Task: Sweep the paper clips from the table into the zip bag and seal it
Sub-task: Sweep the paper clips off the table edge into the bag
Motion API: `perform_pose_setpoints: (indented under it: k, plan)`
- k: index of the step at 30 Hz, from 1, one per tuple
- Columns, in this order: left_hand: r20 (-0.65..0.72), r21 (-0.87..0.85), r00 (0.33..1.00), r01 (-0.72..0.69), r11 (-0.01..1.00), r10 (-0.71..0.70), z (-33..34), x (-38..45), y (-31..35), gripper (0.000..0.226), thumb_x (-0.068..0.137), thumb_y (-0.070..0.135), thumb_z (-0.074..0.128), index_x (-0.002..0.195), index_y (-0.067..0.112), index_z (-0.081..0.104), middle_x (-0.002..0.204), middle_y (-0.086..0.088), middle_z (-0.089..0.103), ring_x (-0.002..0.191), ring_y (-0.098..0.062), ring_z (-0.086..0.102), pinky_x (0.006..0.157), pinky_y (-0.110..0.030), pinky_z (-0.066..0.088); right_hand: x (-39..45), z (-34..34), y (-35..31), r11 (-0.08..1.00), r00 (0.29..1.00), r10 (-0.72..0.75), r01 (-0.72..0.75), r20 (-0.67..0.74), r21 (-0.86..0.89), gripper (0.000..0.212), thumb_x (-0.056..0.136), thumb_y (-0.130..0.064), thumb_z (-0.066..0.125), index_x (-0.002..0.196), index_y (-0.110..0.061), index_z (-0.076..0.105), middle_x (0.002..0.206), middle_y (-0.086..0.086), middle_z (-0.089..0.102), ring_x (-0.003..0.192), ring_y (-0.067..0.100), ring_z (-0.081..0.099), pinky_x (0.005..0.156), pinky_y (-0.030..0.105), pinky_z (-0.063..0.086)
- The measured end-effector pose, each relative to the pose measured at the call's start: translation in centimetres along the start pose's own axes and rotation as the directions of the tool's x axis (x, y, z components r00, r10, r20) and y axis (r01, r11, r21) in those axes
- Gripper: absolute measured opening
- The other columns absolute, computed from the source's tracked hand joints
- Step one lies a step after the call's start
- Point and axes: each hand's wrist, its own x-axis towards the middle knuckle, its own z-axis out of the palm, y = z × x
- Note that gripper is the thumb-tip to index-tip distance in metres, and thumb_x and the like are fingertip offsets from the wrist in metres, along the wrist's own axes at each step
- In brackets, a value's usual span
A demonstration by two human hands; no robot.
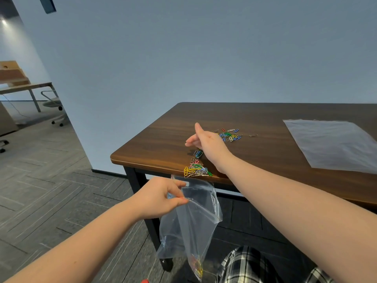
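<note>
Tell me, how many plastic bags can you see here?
2: one zip bag held open by the left hand below the table edge, one flat bag lying on the table's right side.

Paper clips (196, 170) at table (155, 148) edge, zip bag (191, 221) below.

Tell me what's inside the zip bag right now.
A small bunch of coloured paper clips lies at the bottom corner of the zip bag, held open by the left hand. The rest looks empty through the clear plastic.
</note>
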Motion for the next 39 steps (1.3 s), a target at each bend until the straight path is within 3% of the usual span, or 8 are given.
perform_pose_setpoints:
  k: [4,8,11,14,20,28,36,39]
  plan:
    - [-0.006,0.005,1.000,-0.007,1.000,0.007,-0.1,0.2,-0.3,0.016,0.081,0.032,0.063,0.088,0.024,0.075,0.132,0.006,0.057,0.115,0.005,0.048,0.094,-0.016,0.039,2.1,-2.7,-0.1,0.995,0.980,-0.030,0.010,-0.198,-0.101,0.060,0.100,-0.045,0.029,0.093,-0.005,0.073,0.098,0.001,0.069,0.093,0.014,0.055,0.086,0.028,0.034]
    - [-0.009,0.001,1.000,-0.016,1.000,0.016,-0.1,0.4,-0.6,0.015,0.081,0.032,0.064,0.086,0.024,0.075,0.131,0.007,0.058,0.117,0.005,0.047,0.098,-0.015,0.036,4.7,-6.5,1.1,0.983,0.955,0.046,-0.095,-0.292,-0.155,0.055,0.100,-0.043,0.031,0.091,-0.007,0.072,0.106,0.008,0.071,0.105,0.024,0.061,0.096,0.038,0.042]
    - [-0.003,0.005,1.000,0.003,1.000,-0.003,-0.1,0.7,-0.9,0.014,0.081,0.034,0.064,0.085,0.026,0.075,0.133,0.007,0.055,0.119,0.000,0.050,0.102,-0.019,0.037,5.7,-7.4,2.3,0.972,0.965,0.070,-0.123,-0.251,-0.199,0.049,0.099,-0.042,0.035,0.091,-0.011,0.072,0.110,0.006,0.070,0.108,0.024,0.059,0.098,0.039,0.042]
    - [0.008,0.007,1.000,0.019,1.000,-0.019,-0.1,1.0,-1.2,0.015,0.080,0.036,0.064,0.086,0.027,0.075,0.133,0.007,0.055,0.119,-0.002,0.051,0.105,-0.023,0.038,6.4,-6.6,2.2,0.955,0.986,0.069,-0.110,-0.153,-0.276,0.048,0.100,-0.040,0.035,0.104,-0.009,0.072,0.116,0.007,0.067,0.111,0.023,0.057,0.098,0.037,0.041]
    - [0.012,0.001,1.000,0.017,1.000,-0.017,0.0,1.6,-1.2,0.014,0.080,0.034,0.065,0.086,0.026,0.075,0.133,0.005,0.056,0.119,-0.002,0.051,0.103,-0.021,0.037,7.3,-5.0,1.9,0.903,0.998,0.055,-0.055,-0.011,-0.425,0.050,0.101,-0.041,0.030,0.115,-0.011,0.067,0.127,0.008,0.062,0.120,0.024,0.053,0.099,0.035,0.037]
    - [-0.013,-0.017,0.999,0.036,0.999,-0.036,0.0,1.6,-1.6,0.012,0.079,0.034,0.066,0.081,0.027,0.075,0.129,0.004,0.059,0.119,-0.003,0.052,0.105,-0.028,0.040,5.9,-2.2,1.1,0.938,0.986,0.025,0.033,0.163,-0.346,0.053,0.100,-0.043,0.033,0.101,-0.010,0.075,0.107,0.001,0.073,0.096,0.011,0.059,0.089,0.027,0.037]
    - [-0.009,-0.044,0.999,0.034,0.998,-0.034,0.0,1.1,-1.2,0.010,0.079,0.033,0.066,0.081,0.028,0.075,0.130,0.005,0.058,0.120,-0.001,0.050,0.107,-0.030,0.039,4.1,-1.2,1.0,0.964,0.989,0.010,0.030,0.148,-0.265,0.055,0.099,-0.044,0.036,0.090,-0.007,0.075,0.095,0.004,0.076,0.096,0.014,0.065,0.082,0.028,0.037]
    - [-0.001,-0.043,1.000,0.024,0.999,-0.024,0.0,0.9,-0.9,0.010,0.079,0.032,0.066,0.082,0.028,0.075,0.131,0.004,0.057,0.121,-0.001,0.050,0.107,-0.029,0.039,3.4,-1.1,0.9,0.967,0.989,0.015,0.022,0.144,-0.252,0.055,0.099,-0.044,0.036,0.089,-0.007,0.075,0.093,0.003,0.076,0.091,0.012,0.064,0.072,0.023,0.038]
